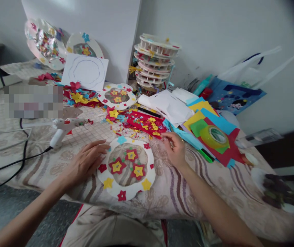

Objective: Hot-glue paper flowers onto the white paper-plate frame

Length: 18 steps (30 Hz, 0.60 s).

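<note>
Left hand [90, 158] loosely spread at the ring's [133, 192] left edge. Right hand [174, 149] curled near red paper [134, 118]; cannot tell whether pinching anything.

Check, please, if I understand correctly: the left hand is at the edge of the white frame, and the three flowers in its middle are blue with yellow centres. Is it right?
Not quite: the three flowers are red with yellow centres, not blue, as the head view shows. The left hand is at the edge of the white frame.

White ring [134, 193] with red, yellow and blue cutouts [146, 184]
</note>
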Tool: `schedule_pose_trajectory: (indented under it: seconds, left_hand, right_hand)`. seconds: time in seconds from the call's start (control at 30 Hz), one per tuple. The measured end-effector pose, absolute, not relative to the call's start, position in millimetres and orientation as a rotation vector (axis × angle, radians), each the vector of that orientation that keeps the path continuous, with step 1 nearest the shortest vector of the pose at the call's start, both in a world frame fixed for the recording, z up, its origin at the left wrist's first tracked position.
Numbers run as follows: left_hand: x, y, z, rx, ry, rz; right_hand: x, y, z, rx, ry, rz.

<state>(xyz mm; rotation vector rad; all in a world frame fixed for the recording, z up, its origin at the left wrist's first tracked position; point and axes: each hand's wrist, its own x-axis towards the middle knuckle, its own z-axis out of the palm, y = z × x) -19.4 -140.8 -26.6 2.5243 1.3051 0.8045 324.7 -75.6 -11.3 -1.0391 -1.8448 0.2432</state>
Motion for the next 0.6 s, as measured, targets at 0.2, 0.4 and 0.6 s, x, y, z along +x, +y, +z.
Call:
schedule_pose_trajectory:
  seconds: [0.2, 0.4, 0.6]
  left_hand:
    - [-17.7, -141.9, -25.2, 2.479, 1.380, 0.913]
    - [-16.0, -142.3, -25.5, 2.385, 1.538, 0.948]
    - [-18.2, -147.1, -20.8, 2.268, 1.672, 0.960]
  right_hand:
    - [322.2, -77.4, -11.9, -1.057, -1.903, 0.322]
    - [318.8, -77.4, -13.9, -0.988, -2.126, 0.367]
    - [318.3, -79.5, -13.2, -1.066, -2.193, 0.385]
